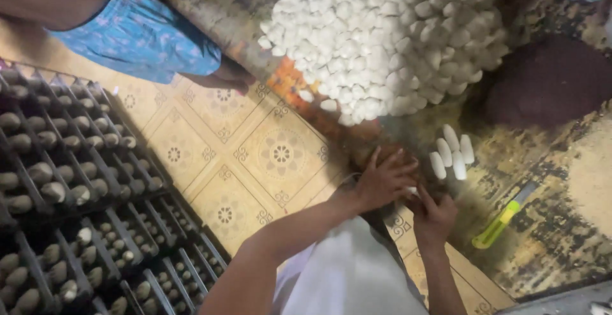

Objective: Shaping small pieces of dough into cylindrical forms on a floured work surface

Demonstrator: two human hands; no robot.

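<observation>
A small white cocoon [413,191] sat between the two hands, low on the floor near the big white pile [376,41]. The left hand [384,180] lay flat with fingers spread, touching it. The right hand [435,216] curled beside it; its grip could not be seen. Four white cocoons [451,152] lay just beside. A yellow-green cutter [502,219] lay near. A dark tray [70,194] of cocoons stood well apart.

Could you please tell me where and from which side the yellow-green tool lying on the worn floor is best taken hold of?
Probably by the yellow-green handle, from above: it lies flat and slanted, both long sides free, the darker end pointing up-right. The right hand is nearest it.
</observation>
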